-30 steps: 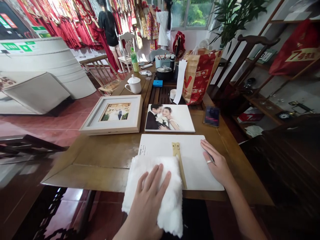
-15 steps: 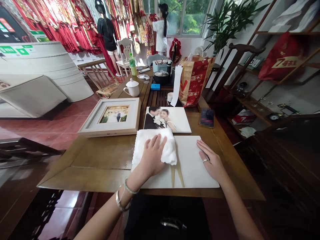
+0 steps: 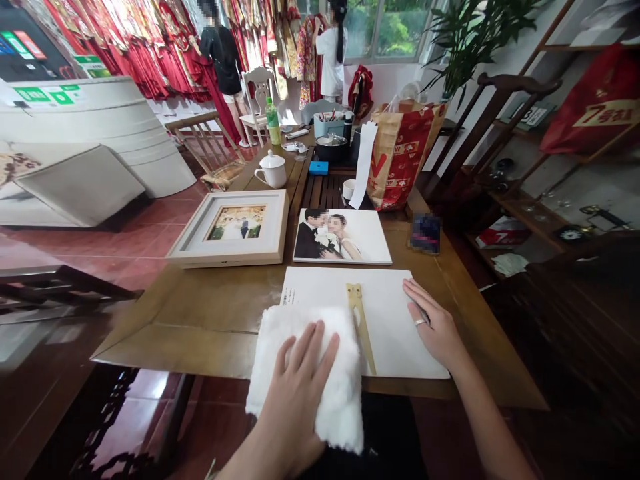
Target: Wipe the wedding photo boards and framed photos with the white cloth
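Note:
My left hand (image 3: 300, 393) lies flat with spread fingers on a folded white towel (image 3: 265, 373). It presses the towel over the near left part of a white panel (image 3: 395, 333), and the towel hangs past the table's front edge. On the panel's back is a pale gold stand leg (image 3: 364, 330), hinged at its top; the towel hides part of the panel beside it. Fingers outstretched, my right hand (image 3: 435, 327), with a ring, rests along the panel's right edge. Just beyond lies a photo panel (image 3: 370, 237) of a couple.
A pale wooden picture frame (image 3: 235, 257) lies on the table (image 3: 200, 320) at left. Behind are a white lidded mug (image 3: 273, 170), a blue box (image 3: 319, 168), a green bottle (image 3: 273, 123) and a large paper bag (image 3: 405, 157). Two people stand by hanging garments.
My left hand has drawn the towel toward me, past the panel's near edge, uncovering the stand leg's hinge and small print. My right hand stays at the panel's right edge. The view shifted slightly.

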`<state>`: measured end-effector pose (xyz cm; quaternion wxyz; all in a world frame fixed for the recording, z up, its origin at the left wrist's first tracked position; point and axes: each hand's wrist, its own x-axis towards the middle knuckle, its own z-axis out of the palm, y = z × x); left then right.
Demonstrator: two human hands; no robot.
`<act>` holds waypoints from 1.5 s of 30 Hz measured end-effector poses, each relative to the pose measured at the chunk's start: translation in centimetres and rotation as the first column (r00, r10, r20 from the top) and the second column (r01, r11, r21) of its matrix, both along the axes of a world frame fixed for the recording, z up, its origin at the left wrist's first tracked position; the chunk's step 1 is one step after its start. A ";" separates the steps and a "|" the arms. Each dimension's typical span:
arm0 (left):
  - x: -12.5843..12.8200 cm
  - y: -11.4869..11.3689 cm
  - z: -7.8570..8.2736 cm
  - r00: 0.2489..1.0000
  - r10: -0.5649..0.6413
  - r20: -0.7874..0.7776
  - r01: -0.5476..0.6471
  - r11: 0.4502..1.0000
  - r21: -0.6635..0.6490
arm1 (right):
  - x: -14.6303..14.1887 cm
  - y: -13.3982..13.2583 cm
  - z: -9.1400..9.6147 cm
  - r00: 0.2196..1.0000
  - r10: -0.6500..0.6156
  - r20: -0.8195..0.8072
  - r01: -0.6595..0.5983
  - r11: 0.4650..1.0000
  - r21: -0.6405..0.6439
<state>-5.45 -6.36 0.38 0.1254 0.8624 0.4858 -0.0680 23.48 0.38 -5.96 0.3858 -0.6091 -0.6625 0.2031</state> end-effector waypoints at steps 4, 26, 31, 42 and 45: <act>0.8 4.8 0.9 1.000 -0.005 0.015 0.004 1.000 0.030 | 0.0 0.0 0.0 1.000 0.005 0.004 -0.005 1.000 0.000; -1.1 -0.9 0.2 0.998 0.041 -0.054 -0.041 0.999 -0.006 | 0.0 -0.1 0.3 1.000 -0.003 0.010 0.003 1.000 -0.006; -1.0 4.2 1.3 0.999 0.043 -0.003 -0.043 0.998 0.044 | 0.0 -0.1 0.2 1.000 -0.001 0.015 0.002 1.000 -0.024; -1.2 9.8 1.1 0.997 0.050 0.059 -0.059 0.983 0.171 | 0.0 -0.1 0.3 1.000 0.002 0.008 -0.001 1.000 -0.028; -2.2 6.4 0.9 0.995 0.096 0.025 -0.099 0.985 0.141 | 0.1 -0.2 0.2 1.000 0.002 0.010 -0.002 0.999 -0.034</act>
